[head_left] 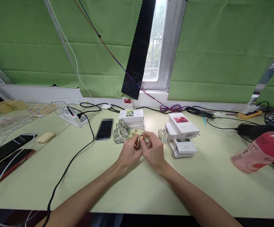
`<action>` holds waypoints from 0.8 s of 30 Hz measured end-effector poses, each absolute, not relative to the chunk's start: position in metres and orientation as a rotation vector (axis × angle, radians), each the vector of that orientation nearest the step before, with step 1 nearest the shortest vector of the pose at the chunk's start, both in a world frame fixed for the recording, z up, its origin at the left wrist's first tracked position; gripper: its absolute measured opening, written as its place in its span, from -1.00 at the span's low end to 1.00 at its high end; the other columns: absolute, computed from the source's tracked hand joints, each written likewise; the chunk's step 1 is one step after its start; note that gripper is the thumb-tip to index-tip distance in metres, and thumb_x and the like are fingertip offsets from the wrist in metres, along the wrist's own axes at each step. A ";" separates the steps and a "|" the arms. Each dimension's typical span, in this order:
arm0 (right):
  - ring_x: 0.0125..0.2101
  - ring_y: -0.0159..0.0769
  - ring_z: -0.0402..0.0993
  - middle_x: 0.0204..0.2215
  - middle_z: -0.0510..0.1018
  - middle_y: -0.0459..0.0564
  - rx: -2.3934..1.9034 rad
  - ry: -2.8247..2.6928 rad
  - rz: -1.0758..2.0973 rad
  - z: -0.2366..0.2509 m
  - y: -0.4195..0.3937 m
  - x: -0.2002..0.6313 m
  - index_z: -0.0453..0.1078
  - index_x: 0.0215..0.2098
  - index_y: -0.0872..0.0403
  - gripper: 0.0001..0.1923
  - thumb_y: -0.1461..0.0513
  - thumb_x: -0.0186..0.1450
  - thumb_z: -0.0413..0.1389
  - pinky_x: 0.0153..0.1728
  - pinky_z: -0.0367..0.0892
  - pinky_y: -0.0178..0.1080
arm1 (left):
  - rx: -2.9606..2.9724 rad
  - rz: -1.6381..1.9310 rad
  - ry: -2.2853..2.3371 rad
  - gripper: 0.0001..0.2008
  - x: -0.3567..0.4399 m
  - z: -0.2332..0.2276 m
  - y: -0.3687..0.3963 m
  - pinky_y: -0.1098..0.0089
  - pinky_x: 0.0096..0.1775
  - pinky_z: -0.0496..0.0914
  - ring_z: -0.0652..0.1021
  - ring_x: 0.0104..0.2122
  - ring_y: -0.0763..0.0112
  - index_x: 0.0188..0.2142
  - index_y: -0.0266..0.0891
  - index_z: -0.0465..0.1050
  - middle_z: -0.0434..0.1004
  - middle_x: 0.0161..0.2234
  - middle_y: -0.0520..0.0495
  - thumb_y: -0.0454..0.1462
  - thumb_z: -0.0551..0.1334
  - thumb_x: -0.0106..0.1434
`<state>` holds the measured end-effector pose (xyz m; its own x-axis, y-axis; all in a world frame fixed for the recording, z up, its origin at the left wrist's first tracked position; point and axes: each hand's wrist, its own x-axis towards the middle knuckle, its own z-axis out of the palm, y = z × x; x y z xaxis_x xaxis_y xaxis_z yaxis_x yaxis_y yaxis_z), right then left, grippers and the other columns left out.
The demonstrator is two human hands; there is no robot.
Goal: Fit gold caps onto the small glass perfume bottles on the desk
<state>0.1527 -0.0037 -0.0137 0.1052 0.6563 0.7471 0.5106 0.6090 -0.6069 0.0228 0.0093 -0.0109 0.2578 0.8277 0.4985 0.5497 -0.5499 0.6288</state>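
Ideally, both the left hand (129,153) and right hand (154,153), fingers pinched closed around the small gold-capped bottle (143,139), keep it steady and upright above the tabletop (137,189).

Two hands, left (129,152) and right (154,151), meet over one small bottle (142,141). Two more glass bottles stand free, one left (121,132), one right (162,135). Two stacks of boxes (131,118) (182,134). One power strip (73,118). Two phones (8,147) (4,167). One pink bottle (261,152).
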 end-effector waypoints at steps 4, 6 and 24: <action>-0.48 -0.35 0.43 -0.27 0.58 -0.02 -1.025 -1.543 0.155 -0.013 -0.003 0.153 0.43 -0.11 0.04 -0.86 0.24 0.37 0.12 -0.49 0.34 -0.29 | 2.205 1.184 1.261 -0.84 0.023 -0.011 0.009 0.45 -0.46 0.23 0.37 -0.53 0.48 -0.21 -0.23 0.41 0.41 -0.50 0.07 -0.36 0.15 0.19; -0.48 -0.36 0.42 -0.28 0.57 -0.02 -1.032 -1.544 0.160 -0.013 -0.003 0.153 0.43 -0.12 0.05 -0.87 0.23 0.36 0.13 -0.48 0.34 -0.29 | 2.199 1.179 1.262 -0.80 0.023 -0.011 0.009 0.45 -0.46 0.23 0.38 -0.53 0.47 -0.17 -0.23 0.42 0.44 -0.47 0.06 -0.37 0.15 0.19; -0.54 -0.38 0.36 -0.31 0.55 -0.04 -1.045 -1.548 0.114 -0.014 -0.002 0.155 0.44 -0.15 0.05 -0.88 0.21 0.36 0.14 -0.46 0.34 -0.29 | 2.177 1.185 1.255 -0.80 0.022 -0.012 0.009 0.45 -0.46 0.25 0.40 -0.53 0.48 -0.16 -0.22 0.42 0.46 -0.46 0.06 -0.34 0.19 0.19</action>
<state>0.1552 -0.0018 -0.0137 0.1081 0.6570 0.7461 0.5402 0.5912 -0.5988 0.0221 0.0089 -0.0118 0.2532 0.8366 0.4858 0.5332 -0.5397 0.6515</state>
